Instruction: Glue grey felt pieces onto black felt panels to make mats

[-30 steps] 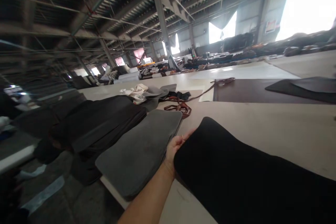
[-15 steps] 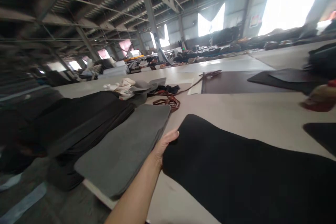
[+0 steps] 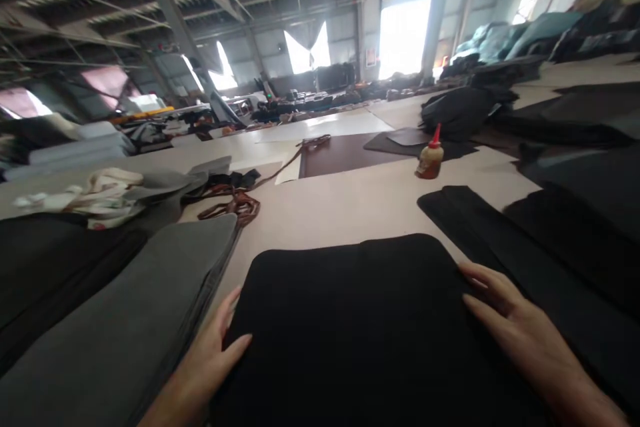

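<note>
Swung round to the middle of the head view, the black panel [image 3: 360, 333] now spans the space before you, over the counter [image 3: 325, 217], and your right hand [image 3: 523, 323] has come into view. You grasp the panel's right edge with it, while your left hand [image 3: 210, 350] grips the opposite edge, thumb on top. Beyond, a red-tipped bottle [image 3: 429, 160] stands near dark strips [image 3: 477, 227]; gray sheets [image 3: 145, 300] lie at left.

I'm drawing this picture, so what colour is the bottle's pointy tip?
The tip is red, seen in the head view.
</note>
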{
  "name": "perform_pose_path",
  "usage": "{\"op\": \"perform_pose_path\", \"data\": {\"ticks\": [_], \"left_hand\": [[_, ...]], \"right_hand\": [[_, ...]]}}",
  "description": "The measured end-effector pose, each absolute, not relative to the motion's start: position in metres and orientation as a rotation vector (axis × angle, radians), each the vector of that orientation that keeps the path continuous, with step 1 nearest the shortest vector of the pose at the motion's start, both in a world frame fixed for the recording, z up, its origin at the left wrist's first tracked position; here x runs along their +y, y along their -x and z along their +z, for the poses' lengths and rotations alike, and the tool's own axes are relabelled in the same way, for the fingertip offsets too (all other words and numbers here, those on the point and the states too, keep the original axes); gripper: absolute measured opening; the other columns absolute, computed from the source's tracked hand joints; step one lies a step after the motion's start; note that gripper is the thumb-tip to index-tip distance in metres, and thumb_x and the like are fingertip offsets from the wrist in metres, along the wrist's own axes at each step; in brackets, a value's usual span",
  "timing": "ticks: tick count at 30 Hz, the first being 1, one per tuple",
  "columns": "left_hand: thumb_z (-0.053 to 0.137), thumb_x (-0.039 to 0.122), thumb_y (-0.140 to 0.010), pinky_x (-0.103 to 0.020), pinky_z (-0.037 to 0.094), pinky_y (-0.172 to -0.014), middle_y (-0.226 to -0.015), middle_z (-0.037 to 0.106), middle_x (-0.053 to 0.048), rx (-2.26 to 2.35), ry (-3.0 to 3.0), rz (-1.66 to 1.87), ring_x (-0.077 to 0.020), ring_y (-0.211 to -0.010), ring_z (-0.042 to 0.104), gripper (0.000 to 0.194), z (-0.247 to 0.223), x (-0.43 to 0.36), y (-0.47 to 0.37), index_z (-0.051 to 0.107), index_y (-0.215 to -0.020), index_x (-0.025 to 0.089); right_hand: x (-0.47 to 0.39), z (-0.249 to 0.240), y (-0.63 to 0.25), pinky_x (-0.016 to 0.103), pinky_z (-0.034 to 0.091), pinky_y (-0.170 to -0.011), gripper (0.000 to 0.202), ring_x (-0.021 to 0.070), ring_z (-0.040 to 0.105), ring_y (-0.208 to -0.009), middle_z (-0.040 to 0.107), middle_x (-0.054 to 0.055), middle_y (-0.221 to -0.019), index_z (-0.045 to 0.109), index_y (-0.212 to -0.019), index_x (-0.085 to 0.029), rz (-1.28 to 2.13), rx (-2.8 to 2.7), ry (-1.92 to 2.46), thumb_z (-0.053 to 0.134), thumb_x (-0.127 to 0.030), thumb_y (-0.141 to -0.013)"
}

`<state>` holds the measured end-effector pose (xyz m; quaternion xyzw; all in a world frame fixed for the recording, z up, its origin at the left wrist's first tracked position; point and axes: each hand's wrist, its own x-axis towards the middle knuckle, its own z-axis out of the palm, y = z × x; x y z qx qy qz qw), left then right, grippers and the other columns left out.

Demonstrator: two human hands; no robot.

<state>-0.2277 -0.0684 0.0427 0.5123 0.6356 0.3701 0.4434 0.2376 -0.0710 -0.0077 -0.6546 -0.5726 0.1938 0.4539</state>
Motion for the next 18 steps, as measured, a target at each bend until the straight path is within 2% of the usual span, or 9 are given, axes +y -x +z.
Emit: {"op": "perform_pose_path", "data": {"ticks": [4,6,10,15,18], "left_hand": [[0.084,0.058,-0.066,-0.052,0.042,-0.115,-0.150,0.051,-0.011,1.744,-1.157,0.953,-0.0369,-0.143,0.040,0.114,0.029,-0.094,0.233,0.021,-0.157,0.033],[0.082,0.065,-0.065,-0.050,0.043,-0.115,-0.151,0.051,-0.008,1.761,-1.163,0.950,-0.0358,-0.144,0.040,0.108,0.025,-0.099,0.235,0.027,-0.155,0.036],[0.077,0.069,-0.068,-0.048,0.037,-0.118,-0.152,0.050,-0.005,1.753,-1.234,0.878,-0.0339,-0.140,0.046,0.089,0.021,-0.101,0.239,0.049,-0.144,0.032],[0.075,0.065,-0.073,-0.047,0.042,-0.116,-0.146,0.056,-0.005,1.771,-1.286,0.806,-0.0319,-0.137,0.051,0.082,0.018,-0.096,0.239,0.051,-0.143,0.030],[0.073,0.063,-0.074,-0.049,0.041,-0.116,-0.143,0.060,-0.004,1.829,-1.363,0.794,-0.0323,-0.135,0.052,0.076,0.015,-0.094,0.237,0.055,-0.140,0.030]], "right_hand": [[-0.073,-0.005,-0.236,0.044,0.047,-0.110,0.050,0.0295,0.058,-0.126,0.059,0.011,-0.137,0.064,-0.126,-0.022,0.688,-1.374,1.544,0.060,-0.048,-0.084],[-0.073,0.000,-0.234,0.045,0.046,-0.111,0.040,0.0287,0.058,-0.125,0.058,0.008,-0.137,0.068,-0.118,-0.023,0.624,-1.462,1.567,0.057,-0.042,-0.085],[-0.064,0.013,-0.231,0.044,0.051,-0.106,0.034,0.0271,0.060,-0.119,0.060,0.009,-0.130,0.071,-0.111,-0.022,0.329,-1.720,1.598,0.048,-0.029,-0.088],[-0.046,0.010,-0.232,0.035,0.060,-0.090,0.036,0.0240,0.067,-0.103,0.062,0.013,-0.121,0.071,-0.110,-0.015,0.092,-1.919,1.607,0.041,-0.017,-0.090],[-0.041,0.001,-0.236,0.034,0.060,-0.088,0.036,0.0243,0.068,-0.100,0.064,0.015,-0.116,0.072,-0.109,-0.012,0.001,-1.953,1.625,0.039,-0.017,-0.094]]}}
